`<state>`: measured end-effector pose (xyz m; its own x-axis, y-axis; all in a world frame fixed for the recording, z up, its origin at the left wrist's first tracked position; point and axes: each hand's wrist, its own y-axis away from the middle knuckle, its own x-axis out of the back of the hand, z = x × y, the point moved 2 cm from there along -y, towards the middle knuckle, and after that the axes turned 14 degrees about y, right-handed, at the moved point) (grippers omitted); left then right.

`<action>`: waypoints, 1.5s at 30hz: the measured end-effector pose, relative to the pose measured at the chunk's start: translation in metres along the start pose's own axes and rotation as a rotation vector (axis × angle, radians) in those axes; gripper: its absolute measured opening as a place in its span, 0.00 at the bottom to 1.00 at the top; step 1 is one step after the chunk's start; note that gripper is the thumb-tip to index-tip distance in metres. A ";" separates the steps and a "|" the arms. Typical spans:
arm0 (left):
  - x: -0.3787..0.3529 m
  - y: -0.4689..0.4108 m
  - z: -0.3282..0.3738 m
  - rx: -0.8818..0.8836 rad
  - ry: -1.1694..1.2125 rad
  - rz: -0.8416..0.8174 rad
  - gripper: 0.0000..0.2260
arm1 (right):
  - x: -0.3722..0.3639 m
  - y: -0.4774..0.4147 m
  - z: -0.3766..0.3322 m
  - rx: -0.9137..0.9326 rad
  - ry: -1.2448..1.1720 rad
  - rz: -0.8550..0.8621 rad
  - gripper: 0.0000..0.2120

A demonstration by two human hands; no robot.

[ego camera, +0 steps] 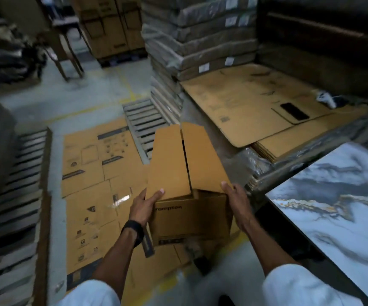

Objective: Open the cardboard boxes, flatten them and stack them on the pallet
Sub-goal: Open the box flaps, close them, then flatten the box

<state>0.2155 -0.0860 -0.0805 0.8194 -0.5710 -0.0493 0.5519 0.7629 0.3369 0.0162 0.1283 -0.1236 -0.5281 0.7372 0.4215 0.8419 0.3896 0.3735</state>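
Observation:
A brown cardboard box (187, 186) with printed lettering on its near side is held up in front of me. Its two top flaps are closed with a gap between them. My left hand (144, 206) grips the box's left near corner, thumb on the left flap. My right hand (237, 197) holds the right near corner, fingers curled around the right flap's edge. Flattened boxes (95, 177) lie on the floor to the left. More flattened cardboard (255, 107) lies on a low stack at the right.
Slatted pallets (15, 195) lie on the floor at left and behind the box (143, 122). Wrapped bundles (200, 36) are stacked high at centre back. A marbled slab (337, 206) juts in at right. A stool (66, 47) stands at back left.

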 end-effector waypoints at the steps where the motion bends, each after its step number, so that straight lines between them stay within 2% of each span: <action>1: 0.000 0.011 0.015 -0.029 0.029 -0.013 0.33 | 0.008 0.015 -0.015 0.030 -0.012 0.018 0.42; 2: -0.001 0.018 0.026 -0.065 0.042 -0.047 0.33 | 0.017 0.029 -0.030 0.066 -0.024 0.050 0.37; 4: -0.011 0.036 0.046 -0.113 0.034 -0.130 0.23 | 0.039 0.054 -0.047 0.122 -0.059 0.142 0.25; 6: -0.029 0.045 0.062 -0.171 0.007 -0.221 0.15 | 0.068 0.075 -0.050 0.141 -0.087 0.237 0.20; 9: -0.078 0.062 0.073 -0.209 -0.009 -0.326 0.21 | 0.121 0.103 -0.037 0.130 -0.142 0.370 0.23; 13: -0.177 0.091 0.060 -0.220 -0.019 -0.549 0.33 | 0.206 0.151 0.015 0.055 -0.232 0.607 0.22; 14: -0.203 0.103 0.054 -0.185 -0.019 -0.606 0.32 | 0.227 0.165 0.029 0.023 -0.247 0.657 0.21; 17: -0.281 0.136 0.026 -0.119 -0.067 -0.815 0.19 | 0.281 0.205 0.084 -0.062 -0.299 0.793 0.15; 18: -0.306 0.148 0.014 -0.108 -0.097 -0.870 0.20 | 0.298 0.221 0.102 -0.090 -0.322 0.835 0.15; 19: -0.328 0.159 0.003 -0.094 -0.115 -0.915 0.27 | 0.313 0.234 0.121 -0.117 -0.343 0.869 0.14; 21: -0.375 0.178 -0.026 -0.057 -0.142 -0.974 0.41 | 0.340 0.258 0.159 -0.168 -0.375 0.926 0.15; 22: -0.393 0.194 -0.036 -0.053 -0.150 -1.006 0.42 | 0.352 0.268 0.178 -0.190 -0.390 0.948 0.17; 25: -0.430 0.238 -0.057 -0.068 -0.174 -1.098 0.30 | 0.378 0.285 0.226 -0.234 -0.431 1.007 0.19; 26: -0.441 0.246 -0.064 -0.049 -0.183 -1.108 0.29 | 0.384 0.286 0.239 -0.238 -0.440 1.023 0.17; 28: -0.456 0.257 -0.077 0.009 -0.225 -1.104 0.33 | 0.394 0.287 0.254 -0.238 -0.455 1.048 0.12; 30: -0.472 0.262 -0.089 0.057 -0.277 -1.127 0.40 | 0.402 0.285 0.269 -0.286 -0.453 1.063 0.10; 32: -0.487 0.268 -0.099 0.023 -0.374 -1.168 0.43 | 0.411 0.282 0.285 -0.333 -0.420 1.059 0.10; 36: -0.507 0.285 -0.106 -0.225 -0.572 -1.136 0.32 | 0.422 0.276 0.295 -0.406 -0.273 0.973 0.12; 38: -0.507 0.291 -0.109 -0.333 -0.636 -1.185 0.36 | 0.423 0.276 0.290 -0.400 -0.119 1.017 0.15; 41: -0.504 0.292 -0.110 -0.515 -0.838 -1.247 0.51 | 0.416 0.279 0.275 -0.282 0.241 1.170 0.21; 43: -0.503 0.287 -0.111 -0.595 -0.914 -1.254 0.55 | 0.402 0.274 0.268 -0.183 0.506 1.072 0.31; 45: -0.503 0.283 -0.107 -0.626 -0.902 -1.224 0.51 | 0.390 0.265 0.263 -0.148 0.649 0.994 0.35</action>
<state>-0.0245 0.4494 -0.0609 -0.3499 -0.7005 0.6220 0.9208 -0.3791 0.0911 0.0621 0.6647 -0.0779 0.3531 0.2464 0.9025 0.9151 -0.2919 -0.2783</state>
